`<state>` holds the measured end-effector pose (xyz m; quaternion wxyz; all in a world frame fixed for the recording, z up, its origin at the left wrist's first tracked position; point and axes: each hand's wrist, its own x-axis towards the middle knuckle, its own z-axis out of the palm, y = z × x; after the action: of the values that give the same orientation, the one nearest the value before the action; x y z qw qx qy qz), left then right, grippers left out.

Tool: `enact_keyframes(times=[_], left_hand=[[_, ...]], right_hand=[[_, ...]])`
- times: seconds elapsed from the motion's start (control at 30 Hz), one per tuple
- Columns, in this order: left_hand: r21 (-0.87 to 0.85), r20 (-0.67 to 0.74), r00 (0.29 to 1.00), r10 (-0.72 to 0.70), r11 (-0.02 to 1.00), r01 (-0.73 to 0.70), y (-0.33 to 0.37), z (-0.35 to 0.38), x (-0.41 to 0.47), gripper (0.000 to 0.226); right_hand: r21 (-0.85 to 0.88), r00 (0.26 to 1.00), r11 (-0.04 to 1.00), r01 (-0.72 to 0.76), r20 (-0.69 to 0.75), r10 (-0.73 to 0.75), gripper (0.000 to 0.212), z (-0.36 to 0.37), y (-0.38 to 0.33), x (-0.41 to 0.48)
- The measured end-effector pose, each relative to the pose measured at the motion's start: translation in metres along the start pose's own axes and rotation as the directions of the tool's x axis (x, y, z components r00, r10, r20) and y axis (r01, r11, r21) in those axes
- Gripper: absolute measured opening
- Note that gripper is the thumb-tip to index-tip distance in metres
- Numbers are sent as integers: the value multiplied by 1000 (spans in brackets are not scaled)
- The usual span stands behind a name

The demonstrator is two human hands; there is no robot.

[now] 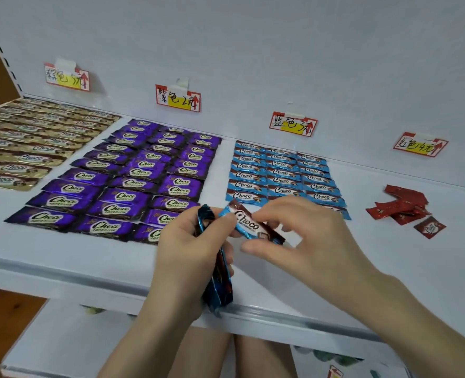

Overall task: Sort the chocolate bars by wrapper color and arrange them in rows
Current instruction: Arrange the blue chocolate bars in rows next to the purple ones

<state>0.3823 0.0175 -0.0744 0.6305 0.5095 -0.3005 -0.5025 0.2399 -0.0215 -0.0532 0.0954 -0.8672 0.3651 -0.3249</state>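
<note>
One blue bar (249,223), likely light and slick, hovers at six o'clock of the blue rows (277,173), my right grip (302,236) pinching its end where I'd hold it, left grip (187,249) clamped round a bundle (220,285).

On shelf (62,255): left block (15,148), middle block (133,181), right block (280,173) side by side; loose pile (400,205) rightmost; tags (178,99) on wall (253,50) behind.

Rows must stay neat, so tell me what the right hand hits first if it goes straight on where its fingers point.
The right hand points left, pinching a blue bar. It would probably push that bar into the left hand, which grips a stack of blue bars; purple rows lie beyond.
</note>
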Motion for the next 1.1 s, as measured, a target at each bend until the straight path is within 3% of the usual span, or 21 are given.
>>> enact_keyframes(times=[0.1,0.27,0.47,1.0,1.1], left_hand=[[0,14,1000,-18,1000,18,-1,-1,-3,16],[-133,2,987,-161,978,159,5,-2,-6,16],[-187,25,980,-196,962,198,9,-3,-6,9],[-219,26,989,-148,964,150,1,-3,2,7],[-279,-21,992,-122,954,111,1,3,8,8]], right_hand=[[-112,993,987,111,-22,-114,22,10,9,-4],[-64,980,994,-87,175,97,21,20,38,17],[-79,960,996,-38,273,58,16,28,39,33],[-109,951,990,-90,287,118,17,26,45,35],[-17,962,982,-189,196,189,14,18,34,33]])
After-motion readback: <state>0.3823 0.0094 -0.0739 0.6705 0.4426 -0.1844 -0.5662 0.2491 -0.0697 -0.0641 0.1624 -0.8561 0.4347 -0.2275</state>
